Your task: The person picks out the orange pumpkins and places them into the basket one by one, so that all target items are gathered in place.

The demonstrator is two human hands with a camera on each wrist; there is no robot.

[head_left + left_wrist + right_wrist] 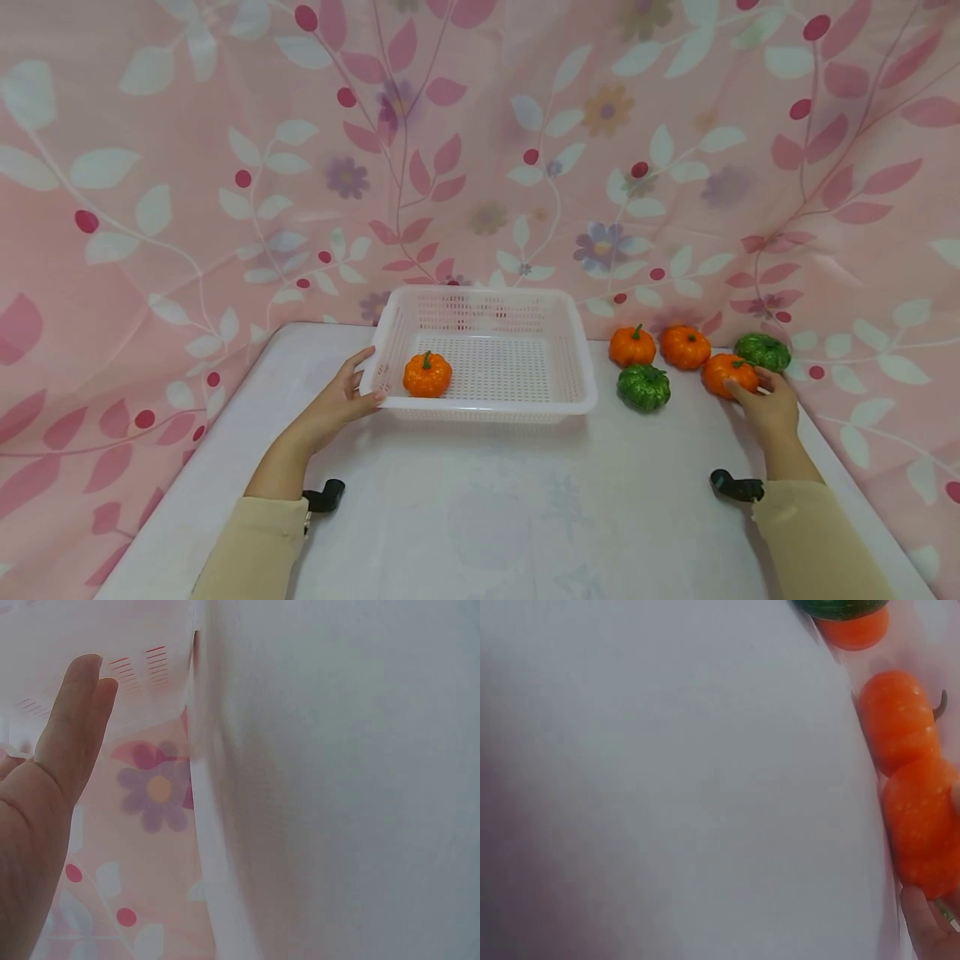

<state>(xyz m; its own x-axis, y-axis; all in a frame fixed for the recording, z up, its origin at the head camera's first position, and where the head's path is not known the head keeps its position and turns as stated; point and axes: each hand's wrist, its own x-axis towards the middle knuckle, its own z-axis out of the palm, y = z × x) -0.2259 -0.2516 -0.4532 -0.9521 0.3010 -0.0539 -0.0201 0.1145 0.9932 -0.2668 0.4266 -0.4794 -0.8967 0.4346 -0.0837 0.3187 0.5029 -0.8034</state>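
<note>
An orange pumpkin (720, 373) is in the right grip (772, 408), pinched between thumb and fingers. Just beyond that grip lies a green pumpkin (765, 350); three other pumpkins (643, 389) sit near the grip's left. The left grip (326, 417) pinches a white basket's (480, 407) near corner.

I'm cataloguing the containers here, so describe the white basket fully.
The white basket is rectangular and open-topped, with rounded corners, a smooth solid rim and perforated walls and base; it looks like translucent plastic. It sits upright toward the far edge of the white-covered table. One orange pumpkin lies inside, at the front left. The left hand holds its near left corner.
</note>
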